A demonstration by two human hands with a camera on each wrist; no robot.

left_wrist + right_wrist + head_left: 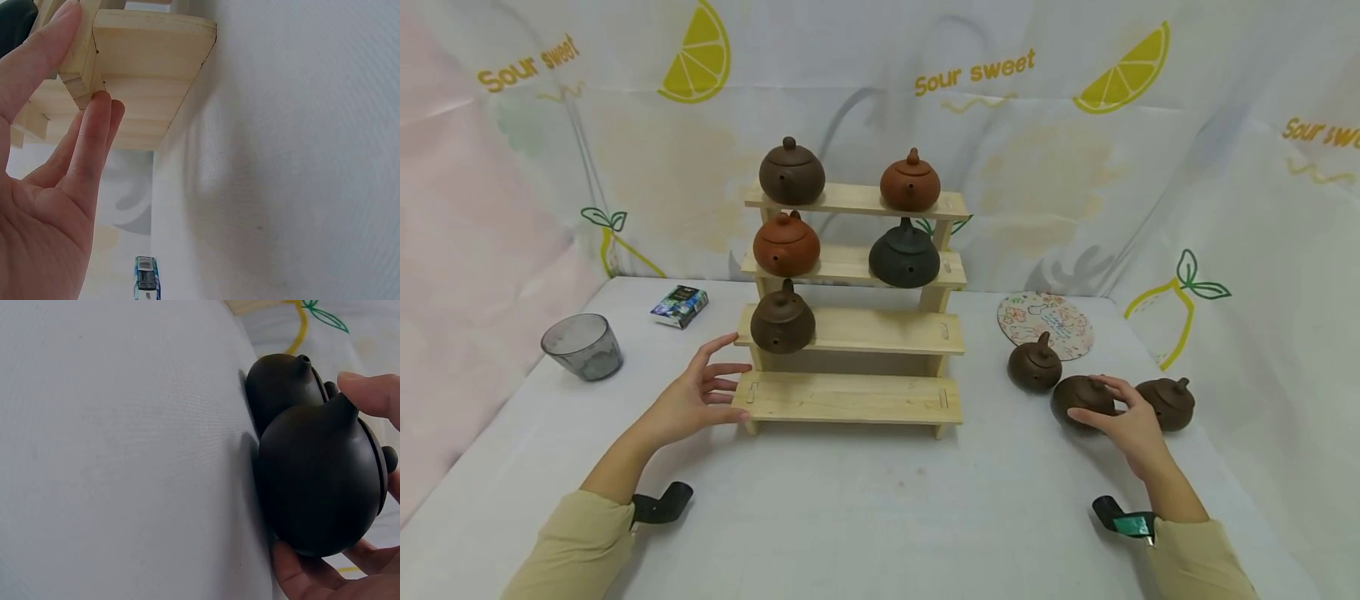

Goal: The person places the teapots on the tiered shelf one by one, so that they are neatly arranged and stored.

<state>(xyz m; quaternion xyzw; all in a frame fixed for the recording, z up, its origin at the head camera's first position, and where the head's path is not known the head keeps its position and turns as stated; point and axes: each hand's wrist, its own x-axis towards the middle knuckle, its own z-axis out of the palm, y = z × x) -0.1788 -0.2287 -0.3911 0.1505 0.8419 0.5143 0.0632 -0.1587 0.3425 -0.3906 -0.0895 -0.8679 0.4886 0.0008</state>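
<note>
Cup of grey see-through glass (582, 346) far left on white surface (850, 517), small blue-and-black box (680, 306) to its right. Left hand (692, 400): fingers spread, tips against left end of stepped pale-wood rack (850, 396). Rack left side, top down: dark brown round teapot (792, 177), orange-red clay teapot (786, 247), grey-brown clay teapot (782, 325). Rack right side: red-brown clay teapot (910, 185), squat black teapot (904, 257) below. Then round floral mat (1041, 321), small brown clay teapot (1033, 367) at its front edge. Right hand (1127, 417) pinches plain dark brown clay teapot (1072, 396), thumb at spout; base contact: can't tell. Rounded brown teapot (1167, 404) far right.
</note>
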